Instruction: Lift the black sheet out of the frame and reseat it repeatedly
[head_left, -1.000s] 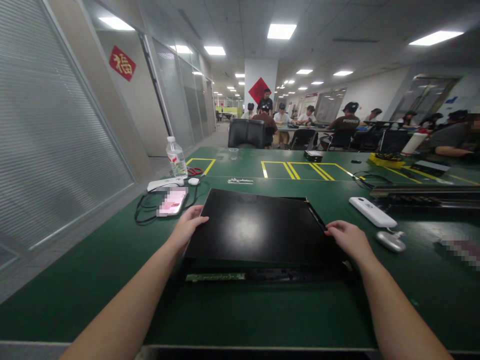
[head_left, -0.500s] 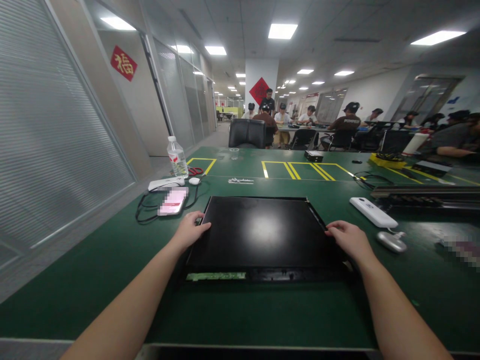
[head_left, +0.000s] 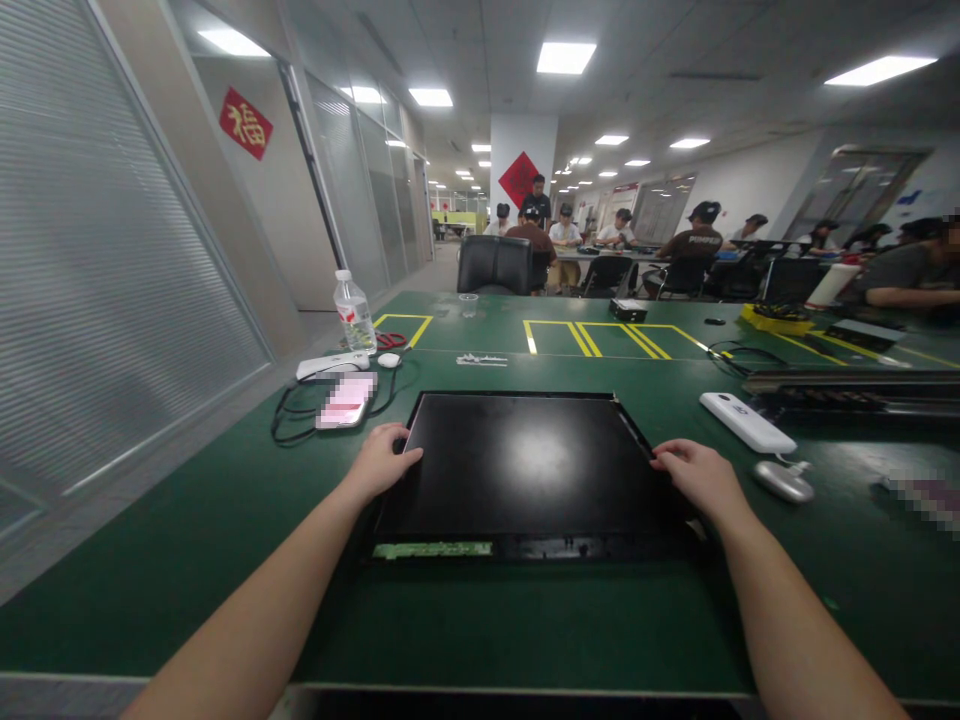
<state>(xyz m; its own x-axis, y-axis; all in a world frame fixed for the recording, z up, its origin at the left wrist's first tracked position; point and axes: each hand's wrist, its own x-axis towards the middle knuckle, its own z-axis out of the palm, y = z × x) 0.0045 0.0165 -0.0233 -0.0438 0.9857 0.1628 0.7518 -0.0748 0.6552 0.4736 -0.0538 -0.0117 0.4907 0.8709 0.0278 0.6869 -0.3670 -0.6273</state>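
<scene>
A black display panel (head_left: pixel 517 470) lies face up in a thin dark frame on the green table (head_left: pixel 540 630). Along its near edge runs a strip with a green circuit board (head_left: pixel 433 550) at the left. My left hand (head_left: pixel 384 460) grips the panel's left edge, thumb on top and fingers curled over the side. On the opposite edge my right hand (head_left: pixel 694 475) is closed, thumb and fingers pinched at the rim; its fingertips are partly hidden. A bright ceiling reflection shows on the panel's surface.
At left stand a water bottle (head_left: pixel 352 312), a phone (head_left: pixel 346 400) with cables and red scissors (head_left: pixel 391 340). To the right lie a white power bank (head_left: pixel 746 424), a silver mouse-shaped object (head_left: pixel 783 481) and long dark bars (head_left: pixel 862 400). Several people sit at tables behind a black chair (head_left: pixel 493 266).
</scene>
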